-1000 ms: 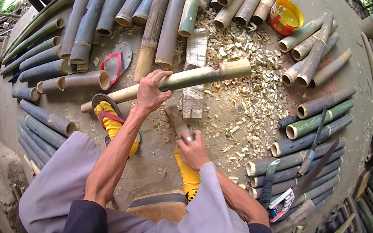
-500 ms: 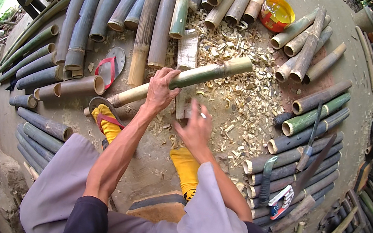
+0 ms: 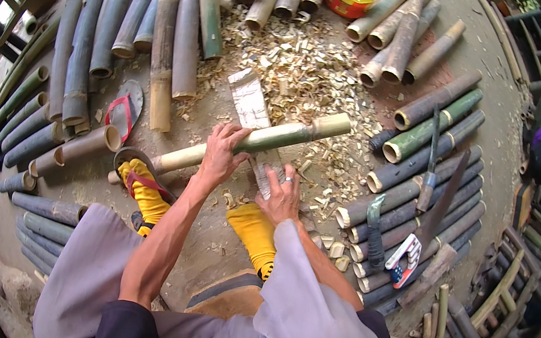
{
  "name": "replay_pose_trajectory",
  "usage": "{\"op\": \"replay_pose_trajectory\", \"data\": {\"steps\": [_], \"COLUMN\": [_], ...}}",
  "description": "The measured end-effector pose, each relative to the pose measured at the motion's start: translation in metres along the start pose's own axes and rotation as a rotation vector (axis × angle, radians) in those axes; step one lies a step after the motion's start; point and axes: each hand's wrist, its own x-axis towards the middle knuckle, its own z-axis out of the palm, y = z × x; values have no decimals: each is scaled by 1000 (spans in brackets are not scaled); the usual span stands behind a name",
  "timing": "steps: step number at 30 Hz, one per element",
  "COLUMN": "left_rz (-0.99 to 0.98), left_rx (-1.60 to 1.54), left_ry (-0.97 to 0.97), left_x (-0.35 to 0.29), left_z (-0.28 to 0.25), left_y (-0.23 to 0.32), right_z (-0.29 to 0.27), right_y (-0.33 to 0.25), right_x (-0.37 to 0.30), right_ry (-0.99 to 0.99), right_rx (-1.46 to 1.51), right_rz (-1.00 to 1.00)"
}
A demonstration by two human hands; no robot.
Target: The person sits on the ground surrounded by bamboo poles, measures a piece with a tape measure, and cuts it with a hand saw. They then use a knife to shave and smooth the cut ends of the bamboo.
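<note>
- Left fingers curl round the bamboo pole, which slants up rightward.
- Right fingers spread at the wooden plank crossing beneath, pole just beyond; pinching, we can't tell.

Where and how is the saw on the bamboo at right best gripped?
The saw is probably best gripped by its white-and-red handle, from above on the person's side: the handle lies nearest, the long blade points away.
</note>
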Motion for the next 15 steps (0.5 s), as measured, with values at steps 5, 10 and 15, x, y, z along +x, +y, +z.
{"op": "replay_pose_trajectory", "data": {"steps": [5,10,15], "left_rz": [5,-4,-32], "left_rx": [13,45,41], "left_ry": [13,25,-23], "left_x": [2,-3,4], "left_z": [2,2,3], "left_y": [7,-2,-7], "right_z": [2,12,-15], "right_y": [4,1,12], "right_x": [-5,-2,-17], "right_ry": [19,89,139], "right_rx": [36,75,73], "right_rz": [27,-41,-10]}}
